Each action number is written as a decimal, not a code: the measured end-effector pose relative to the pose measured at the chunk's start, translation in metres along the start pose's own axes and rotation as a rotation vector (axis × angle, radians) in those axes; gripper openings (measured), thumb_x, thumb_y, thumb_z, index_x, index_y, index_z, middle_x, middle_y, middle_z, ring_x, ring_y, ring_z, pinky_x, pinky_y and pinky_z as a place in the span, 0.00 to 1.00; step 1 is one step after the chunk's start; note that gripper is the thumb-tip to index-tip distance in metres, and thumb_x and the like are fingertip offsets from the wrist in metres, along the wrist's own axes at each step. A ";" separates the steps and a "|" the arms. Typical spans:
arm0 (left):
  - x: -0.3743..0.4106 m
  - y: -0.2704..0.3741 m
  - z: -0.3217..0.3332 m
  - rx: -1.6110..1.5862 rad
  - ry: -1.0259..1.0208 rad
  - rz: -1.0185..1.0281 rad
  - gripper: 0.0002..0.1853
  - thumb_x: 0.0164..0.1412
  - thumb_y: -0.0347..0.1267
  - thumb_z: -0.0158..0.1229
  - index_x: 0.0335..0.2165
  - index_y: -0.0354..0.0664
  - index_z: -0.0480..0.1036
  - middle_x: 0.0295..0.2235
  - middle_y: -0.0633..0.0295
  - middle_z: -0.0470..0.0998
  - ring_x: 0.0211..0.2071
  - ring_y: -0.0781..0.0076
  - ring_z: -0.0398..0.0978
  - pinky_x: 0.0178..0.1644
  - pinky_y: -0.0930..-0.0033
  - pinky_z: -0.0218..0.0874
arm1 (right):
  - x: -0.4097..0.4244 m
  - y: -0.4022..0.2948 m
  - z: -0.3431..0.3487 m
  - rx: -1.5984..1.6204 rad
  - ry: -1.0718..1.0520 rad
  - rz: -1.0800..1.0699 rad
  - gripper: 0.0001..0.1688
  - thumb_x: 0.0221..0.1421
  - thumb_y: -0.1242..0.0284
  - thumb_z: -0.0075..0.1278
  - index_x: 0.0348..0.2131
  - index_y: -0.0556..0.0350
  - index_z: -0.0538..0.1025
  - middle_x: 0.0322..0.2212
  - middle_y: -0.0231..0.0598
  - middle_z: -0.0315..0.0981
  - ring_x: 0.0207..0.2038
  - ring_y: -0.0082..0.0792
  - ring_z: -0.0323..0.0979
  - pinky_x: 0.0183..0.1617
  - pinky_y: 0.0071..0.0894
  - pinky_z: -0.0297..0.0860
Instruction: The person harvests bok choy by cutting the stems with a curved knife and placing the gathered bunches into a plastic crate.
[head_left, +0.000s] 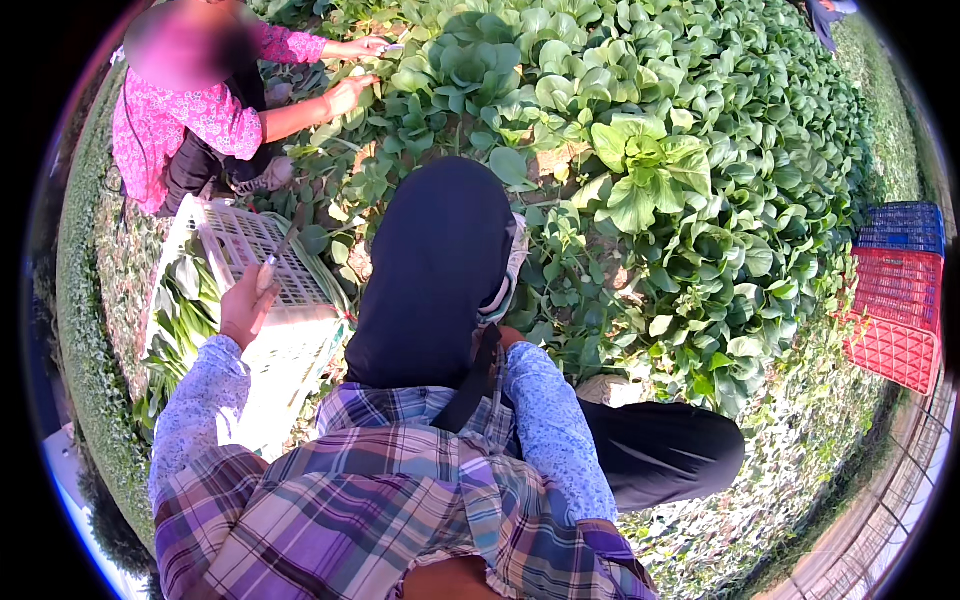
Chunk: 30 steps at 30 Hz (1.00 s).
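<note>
My left hand (247, 304) is closed around the pale handle of a knife (279, 251), its thin blade pointing up and away over a white plastic crate (251, 232). The crate lies beside my left leg, with cut leafy greens (184, 304) showing at its side. Only a small part of my right hand (512, 337) shows at the end of the blue patterned sleeve, by my raised knee and shoe; its fingers are hidden, so what it holds cannot be seen. A dark strap runs beside it. Leafy green plants (637, 169) grow in front of me.
A co-worker in a pink patterned shirt (225, 120) crouches at the upper left, both hands out among the plants. Stacked red (896, 292) and blue (904, 225) plastic crates stand at the far right. A part of another person (823, 19) shows at the top right.
</note>
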<state>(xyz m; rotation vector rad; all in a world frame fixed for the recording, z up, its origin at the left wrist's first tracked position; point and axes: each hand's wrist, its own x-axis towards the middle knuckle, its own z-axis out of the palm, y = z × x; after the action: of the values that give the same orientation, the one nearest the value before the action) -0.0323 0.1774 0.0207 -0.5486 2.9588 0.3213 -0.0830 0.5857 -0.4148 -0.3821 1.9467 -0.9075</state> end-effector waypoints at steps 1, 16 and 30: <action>-0.002 0.005 0.007 -0.064 0.018 0.021 0.15 0.56 0.40 0.54 0.36 0.42 0.62 0.24 0.48 0.73 0.28 0.46 0.72 0.31 0.56 0.62 | -0.011 0.005 -0.020 -0.007 0.068 0.009 0.28 0.49 0.52 0.50 0.40 0.55 0.76 0.45 0.52 0.70 0.49 0.51 0.67 0.53 0.40 0.63; -0.015 -0.035 0.003 -0.199 0.086 -0.006 0.16 0.57 0.40 0.55 0.34 0.39 0.64 0.24 0.52 0.70 0.26 0.57 0.69 0.32 0.61 0.60 | -0.102 -0.199 -0.078 0.158 0.568 -0.019 0.17 0.50 0.63 0.51 0.33 0.60 0.75 0.29 0.49 0.74 0.36 0.46 0.73 0.41 0.40 0.67; -0.021 -0.030 0.001 -0.422 0.095 0.102 0.11 0.59 0.33 0.52 0.39 0.41 0.65 0.22 0.69 0.66 0.19 0.85 0.61 0.20 0.81 0.54 | -0.211 -0.319 -0.106 0.410 0.742 -0.577 0.08 0.57 0.74 0.49 0.36 0.61 0.73 0.29 0.35 0.71 0.33 0.23 0.69 0.39 0.24 0.67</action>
<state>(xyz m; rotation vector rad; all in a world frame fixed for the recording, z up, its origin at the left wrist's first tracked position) -0.0023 0.1577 0.0176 -0.4626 3.0227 0.9699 -0.0917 0.5398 -0.0207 -0.4032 2.2487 -2.0076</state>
